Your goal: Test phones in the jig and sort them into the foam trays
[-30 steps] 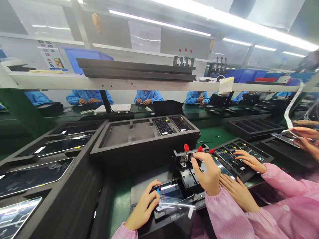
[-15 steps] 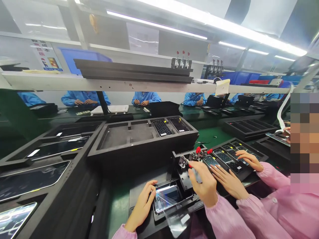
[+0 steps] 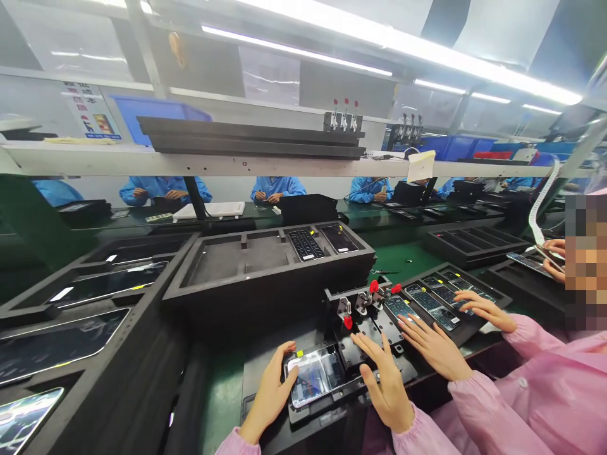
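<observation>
A smartphone [image 3: 318, 376] lies screen up in a black clamp fixture [image 3: 336, 397] in front of me, a yellow tab [image 3: 299, 354] at its far left corner. My left hand [image 3: 271, 393] rests at the phone's left end, thumb on its edge, fingers stretched and apart from the thumb. Over the fixture's front right part is my right hand [image 3: 385, 380], fingers spread, holding nothing. Just behind it, a red-tipped toggle clamp [image 3: 348, 321] points down; two more red handles [image 3: 374, 286] [image 3: 396, 289] stand further right. Whether my right fingertips touch the metal block [image 3: 351, 351], I cannot tell.
A co-worker's hands [image 3: 435, 346] [image 3: 484, 309] lie over a tray of phones [image 3: 434, 303] on the right. Black foam trays [image 3: 265, 287] [image 3: 118, 354] with phones stand behind and left. A white shelf [image 3: 284, 165] crosses above. People in blue sit opposite.
My right hand has let go of the red clamp handle and moved down, its fingers opening. That handle now points down. The clear film hanging off the phone's front no longer shows.
</observation>
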Demonstrator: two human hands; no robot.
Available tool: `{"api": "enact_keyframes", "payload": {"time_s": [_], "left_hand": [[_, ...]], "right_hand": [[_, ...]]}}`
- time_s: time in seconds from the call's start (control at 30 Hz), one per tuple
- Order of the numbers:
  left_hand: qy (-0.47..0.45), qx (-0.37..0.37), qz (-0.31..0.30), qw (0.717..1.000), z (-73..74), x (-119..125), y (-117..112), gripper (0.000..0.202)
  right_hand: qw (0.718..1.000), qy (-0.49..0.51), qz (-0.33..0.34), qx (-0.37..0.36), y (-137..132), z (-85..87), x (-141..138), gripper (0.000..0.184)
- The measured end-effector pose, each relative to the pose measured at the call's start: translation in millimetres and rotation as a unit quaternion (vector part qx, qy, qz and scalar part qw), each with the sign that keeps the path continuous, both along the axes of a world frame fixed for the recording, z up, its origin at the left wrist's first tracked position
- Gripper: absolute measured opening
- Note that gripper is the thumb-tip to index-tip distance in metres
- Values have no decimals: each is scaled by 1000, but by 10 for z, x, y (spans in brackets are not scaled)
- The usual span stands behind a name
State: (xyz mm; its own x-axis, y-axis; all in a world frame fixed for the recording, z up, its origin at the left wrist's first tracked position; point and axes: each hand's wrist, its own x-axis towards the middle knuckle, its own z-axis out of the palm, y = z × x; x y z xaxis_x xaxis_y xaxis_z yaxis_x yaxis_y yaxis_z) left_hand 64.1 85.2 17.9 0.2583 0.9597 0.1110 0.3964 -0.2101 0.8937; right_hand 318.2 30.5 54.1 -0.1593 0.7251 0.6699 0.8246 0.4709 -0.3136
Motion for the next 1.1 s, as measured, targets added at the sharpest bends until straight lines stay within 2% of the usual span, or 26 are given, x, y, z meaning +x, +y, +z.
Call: {"api": "enact_keyframes", "payload": {"time_s": [0.07,0.17,0.2,0.3,0.37,0.4,0.47,0.57,0.67,0.73,0.77,0.83,0.9,0.97,1.1], "left_hand": [[-16,-16,5,1000,-5,-21,9,40],[-53,-53,-10,997,-21,-114,4,39],[-54,-59,-24,996,-30,-151,-3,40],[-32,-64,-60,996,-20,-234,-28,43],[-11,-46,-38,998,88,-250,-33,41],[-3,-26,-16,1000,193,-247,-26,38],[5,37,33,999,521,-221,27,33],[0,174,66,983,1228,-132,263,27],[86,295,58,950,1897,19,761,27],[222,309,-2,925,2167,139,1198,33],[247,304,-22,920,2239,199,1416,33],[287,292,-57,911,2280,306,1794,31],[312,278,-88,904,2238,386,2048,31],[334,267,-117,896,2174,436,2178,31],[354,259,-147,886,2092,463,2248,32]], "right_hand": [[998,25,-32,48,-19,-116,207,42],[997,-3,-64,46,82,-172,796,40],[997,-57,-50,26,138,-170,1028,42],[991,-133,-31,0,293,-212,1624,39],[981,-191,-41,-8,348,-320,1854,38],[972,-228,-53,-11,362,-392,1919,39],[949,-302,-85,-13,372,-541,1986,43],[921,-375,-103,0,380,-697,2029,46],[906,-410,-100,23,391,-746,2065,48],[901,-420,-102,32,391,-742,2076,49],[899,-424,-103,34,388,-734,2076,50],[895,-433,-103,38,377,-712,2066,51],[891,-439,-100,48,366,-683,2051,52],[890,-442,-95,60,365,-646,2038,53],[889,-441,-74,95,405,-575,2037,53]]}}
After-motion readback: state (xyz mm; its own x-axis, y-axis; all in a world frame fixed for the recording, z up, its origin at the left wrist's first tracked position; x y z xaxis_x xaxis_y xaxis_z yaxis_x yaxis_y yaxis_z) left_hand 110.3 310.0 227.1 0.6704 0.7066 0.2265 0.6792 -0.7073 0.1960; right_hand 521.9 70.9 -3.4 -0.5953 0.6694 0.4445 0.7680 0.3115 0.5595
